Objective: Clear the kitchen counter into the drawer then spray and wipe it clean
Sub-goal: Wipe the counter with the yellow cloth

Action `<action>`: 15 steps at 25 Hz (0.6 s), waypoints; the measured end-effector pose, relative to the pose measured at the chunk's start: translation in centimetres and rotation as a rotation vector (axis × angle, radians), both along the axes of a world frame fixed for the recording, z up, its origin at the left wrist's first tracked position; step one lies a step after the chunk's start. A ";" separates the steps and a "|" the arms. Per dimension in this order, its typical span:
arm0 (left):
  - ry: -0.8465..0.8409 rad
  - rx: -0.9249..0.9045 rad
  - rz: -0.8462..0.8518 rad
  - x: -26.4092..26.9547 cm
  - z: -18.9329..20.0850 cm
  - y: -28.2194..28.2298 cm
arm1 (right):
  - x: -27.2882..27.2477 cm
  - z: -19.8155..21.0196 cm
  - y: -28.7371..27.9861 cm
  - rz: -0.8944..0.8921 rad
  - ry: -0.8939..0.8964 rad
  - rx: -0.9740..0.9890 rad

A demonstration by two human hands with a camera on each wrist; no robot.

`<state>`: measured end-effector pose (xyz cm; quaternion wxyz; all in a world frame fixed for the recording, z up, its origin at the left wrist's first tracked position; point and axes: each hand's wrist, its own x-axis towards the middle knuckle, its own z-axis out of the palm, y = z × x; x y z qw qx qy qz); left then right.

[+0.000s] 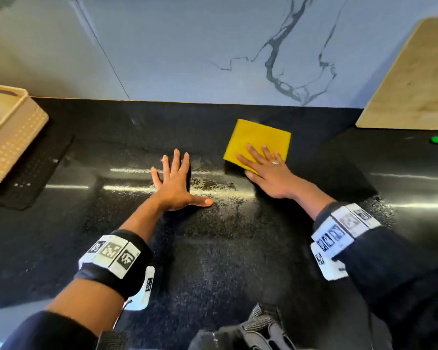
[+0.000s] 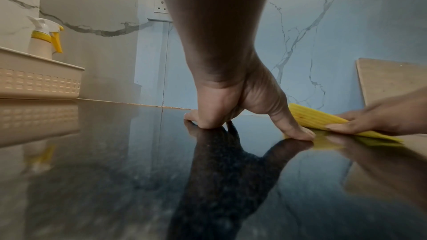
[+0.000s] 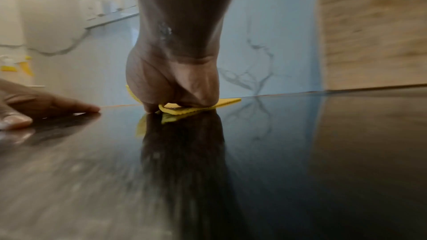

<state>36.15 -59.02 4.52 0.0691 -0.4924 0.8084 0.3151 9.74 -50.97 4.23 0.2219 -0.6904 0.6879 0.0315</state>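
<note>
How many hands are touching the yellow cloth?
1. The right hand presses flat on the yellow cloth. The left hand lies spread on the black counter beside it, not touching the cloth.

bare counter [image 1: 213,248] ahead, basket [image 1: 13,137] left, cutting board [image 1: 415,79] right

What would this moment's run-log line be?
stage: wiping | right hand: presses yellow cloth flat on black counter | left hand: flat on counter | spray bottle: in basket
</note>
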 end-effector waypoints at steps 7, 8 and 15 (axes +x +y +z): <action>0.207 -0.030 -0.046 4.3 -0.5 4.0 | 4.6 -0.7 7.7 -0.461 0.003 0.043; 0.209 -0.017 -0.082 5.5 -0.5 4.7 | 5.9 -0.6 7.4 -0.510 -0.001 0.036; 0.287 0.103 -0.114 16.0 0.3 7.5 | 20.6 -0.6 3.8 -0.334 0.004 0.014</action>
